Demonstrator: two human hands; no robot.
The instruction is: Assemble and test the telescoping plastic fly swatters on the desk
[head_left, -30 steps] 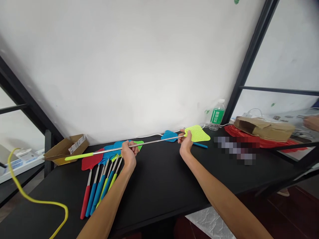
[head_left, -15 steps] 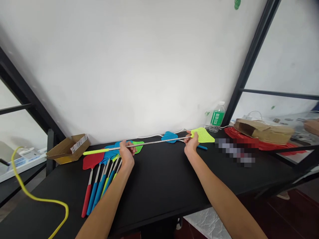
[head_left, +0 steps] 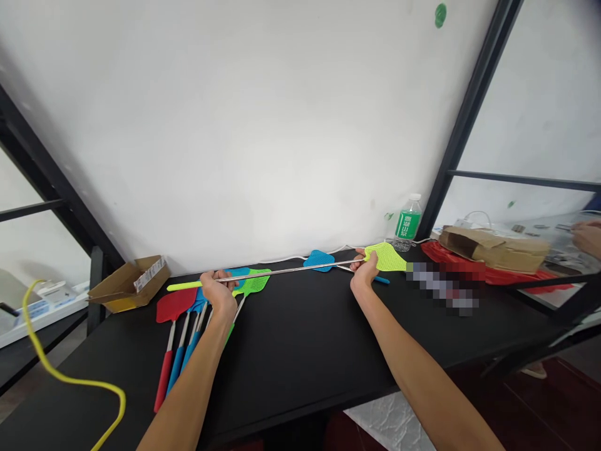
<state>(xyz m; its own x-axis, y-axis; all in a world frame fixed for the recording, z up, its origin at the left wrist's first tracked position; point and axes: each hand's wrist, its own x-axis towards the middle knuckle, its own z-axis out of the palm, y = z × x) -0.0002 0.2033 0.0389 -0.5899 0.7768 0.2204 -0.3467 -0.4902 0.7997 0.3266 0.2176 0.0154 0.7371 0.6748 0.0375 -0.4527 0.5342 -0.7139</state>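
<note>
My left grip [head_left: 220, 289] is clamped round the yellow-green swatter's [head_left: 385, 257] shaft, my right grip [head_left: 365, 269] pinching near its head, just left of the bottle [head_left: 408, 223]! Shaft looks drawn out long, swatter not yet laid down; shorter-shafted swatters [head_left: 177, 360] lie well left of that bottle.

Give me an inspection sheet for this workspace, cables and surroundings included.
Surface: black table, pixelated patch at right.
Job's things: yellow-green swatter, held; red swatter, blue swatters and green swatter grouped at left; lone blue swatter further right.
Clutter: open cardboard box at left, upright bottle at right.
Left hand: closed around the held swatter's shaft, beside its handle.
Right hand: gripping it just below the head.
Cables: yellow cable at left, white cable behind.
Surroundings: white wall, black frame; far right, red sheeting, crumpled cardboard, another person's hand.
</note>
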